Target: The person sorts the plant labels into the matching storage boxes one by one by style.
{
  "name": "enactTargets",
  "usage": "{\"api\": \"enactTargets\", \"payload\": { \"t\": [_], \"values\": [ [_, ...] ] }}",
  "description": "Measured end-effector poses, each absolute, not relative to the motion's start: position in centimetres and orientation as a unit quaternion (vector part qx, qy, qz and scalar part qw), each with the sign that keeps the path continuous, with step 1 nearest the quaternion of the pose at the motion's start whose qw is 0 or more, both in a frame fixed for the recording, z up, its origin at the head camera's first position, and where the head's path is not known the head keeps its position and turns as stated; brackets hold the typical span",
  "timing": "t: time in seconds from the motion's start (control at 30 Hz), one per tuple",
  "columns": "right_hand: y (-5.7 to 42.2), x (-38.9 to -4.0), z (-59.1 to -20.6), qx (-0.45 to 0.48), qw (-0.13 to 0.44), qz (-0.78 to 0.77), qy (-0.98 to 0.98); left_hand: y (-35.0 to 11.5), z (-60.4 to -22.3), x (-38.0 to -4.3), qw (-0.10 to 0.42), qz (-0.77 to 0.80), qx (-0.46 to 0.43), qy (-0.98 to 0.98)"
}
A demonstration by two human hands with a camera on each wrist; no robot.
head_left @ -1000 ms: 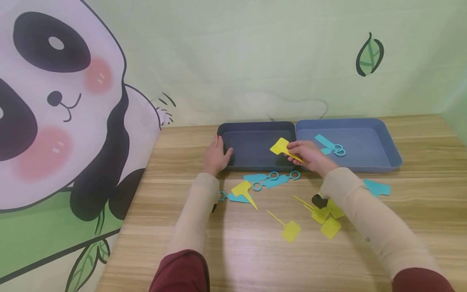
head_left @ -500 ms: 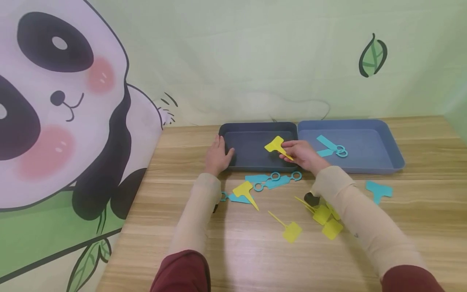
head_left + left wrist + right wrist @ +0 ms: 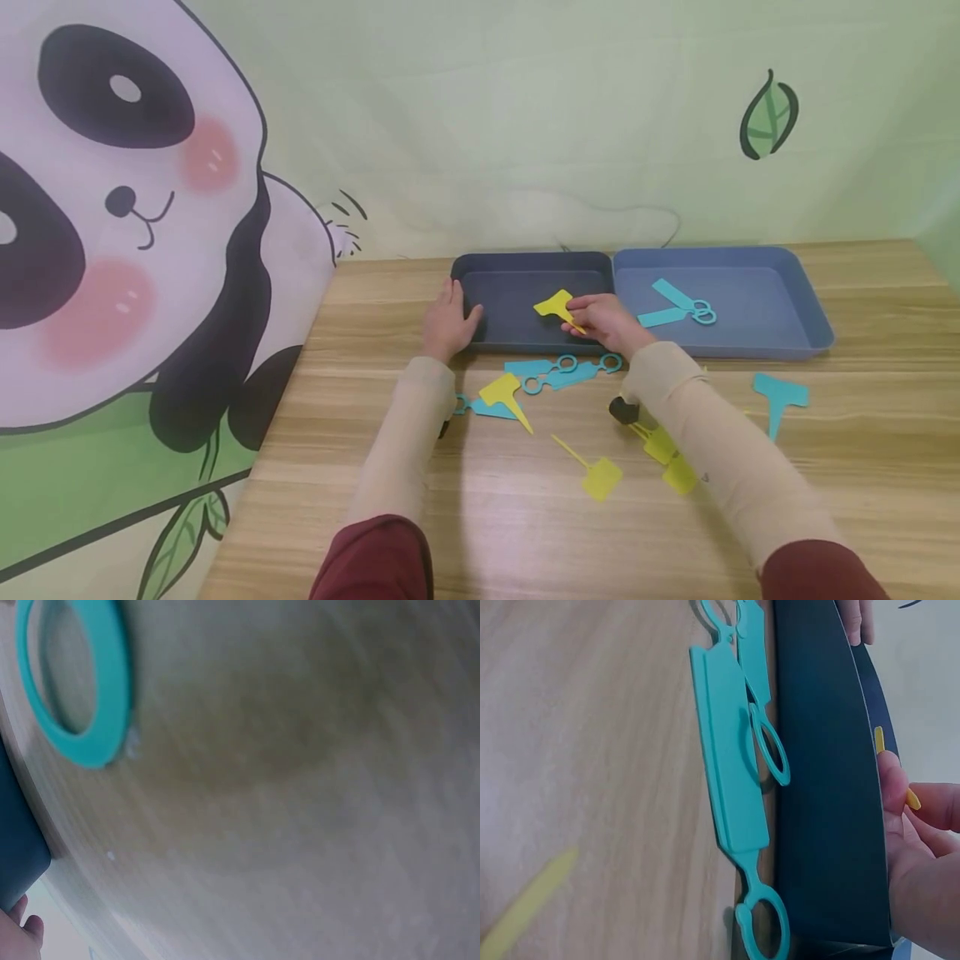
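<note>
My right hand point(image 3: 606, 320) pinches the stem of a yellow T-shaped plant label point(image 3: 555, 303), held over the dark tray point(image 3: 517, 287). In the right wrist view, the fingers point(image 3: 894, 780) and a sliver of the yellow label show past the tray's wall. My left hand point(image 3: 448, 322) rests with straight fingers on the left rim of that tray. Just in front of it lie several turquoise ring-ended tags point(image 3: 576, 373), seen closer in the right wrist view as tags point(image 3: 731, 750). Another yellow T-shaped label point(image 3: 499, 388) overlaps a turquoise tag near my left forearm.
A blue tray point(image 3: 780, 292) adjoins the dark one on the right and holds turquoise ring-ended tags point(image 3: 667, 315). A turquoise T-shaped label point(image 3: 782, 393) lies in front of it. Yellow square-headed tags point(image 3: 602, 477) lie on the wooden table point(image 3: 525, 533), some partly hidden by my right forearm.
My right hand has moved left and slightly down with the yellow label, further over the dark tray. The left hand has stayed on the rim. More of the turquoise T-shaped label shows.
</note>
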State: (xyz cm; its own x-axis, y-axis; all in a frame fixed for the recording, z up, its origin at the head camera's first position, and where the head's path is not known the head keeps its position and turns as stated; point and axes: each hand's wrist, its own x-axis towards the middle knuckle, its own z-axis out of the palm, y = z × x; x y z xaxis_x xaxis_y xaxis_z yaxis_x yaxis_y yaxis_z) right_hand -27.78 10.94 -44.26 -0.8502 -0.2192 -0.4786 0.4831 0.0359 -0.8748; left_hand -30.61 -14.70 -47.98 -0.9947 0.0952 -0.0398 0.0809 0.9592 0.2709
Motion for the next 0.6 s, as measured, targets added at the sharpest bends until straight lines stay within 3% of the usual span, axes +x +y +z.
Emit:
{"api": "enactTargets", "payload": {
  "t": [0.33,0.6],
  "values": [
    [10.69,-27.9,-44.35,0.105,0.263,-0.682,0.675,-14.62,-48.09,-30.58,0.023,0.141,0.043,0.989],
    [10.81,-28.12,-44.07,0.17,0.253,-0.715,0.63,-14.68,-47.8,-30.48,0.032,0.142,0.047,0.988]
  ]
}}
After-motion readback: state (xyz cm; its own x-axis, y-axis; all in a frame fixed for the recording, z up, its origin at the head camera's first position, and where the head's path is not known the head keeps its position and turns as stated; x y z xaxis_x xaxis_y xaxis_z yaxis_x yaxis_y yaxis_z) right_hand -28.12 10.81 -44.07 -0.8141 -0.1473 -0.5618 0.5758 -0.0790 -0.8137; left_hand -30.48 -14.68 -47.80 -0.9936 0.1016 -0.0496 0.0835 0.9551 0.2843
